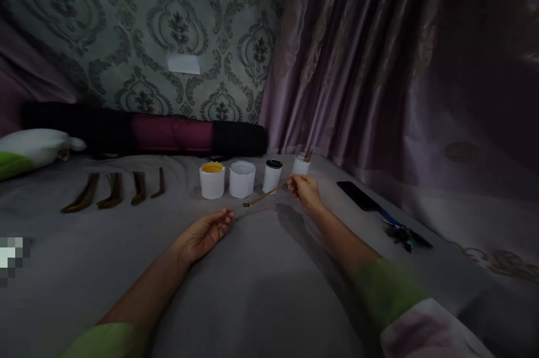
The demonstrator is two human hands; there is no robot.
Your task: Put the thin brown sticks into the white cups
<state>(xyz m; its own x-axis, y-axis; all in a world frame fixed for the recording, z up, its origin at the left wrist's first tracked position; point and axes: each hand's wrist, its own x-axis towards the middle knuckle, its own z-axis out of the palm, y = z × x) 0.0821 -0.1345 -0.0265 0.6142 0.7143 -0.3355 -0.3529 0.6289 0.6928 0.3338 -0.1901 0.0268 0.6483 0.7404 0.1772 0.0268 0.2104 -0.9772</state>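
Note:
My right hand (305, 189) pinches one end of a thin brown strip (264, 196). It slants down to the left in front of the jars and ends in a darker tip. My left hand (207, 233) is just left of that tip, palm turned inward, fingers loosely curved with nothing visible in them. Behind the strip stand a white tub with yellow inside (212, 183), a white tub with a pale inside (242, 181) and a narrower white container with a black top (272, 178). A jar with brown sticks (301, 164) is partly hidden behind my right hand.
Several brown bent bundles (112, 192) lie in a row at the left on the grey sheet (236, 302). A black phone-like slab (357, 195) and keys on a blue strap (400, 229) lie at the right. A black and maroon roll (172, 133) lines the wall.

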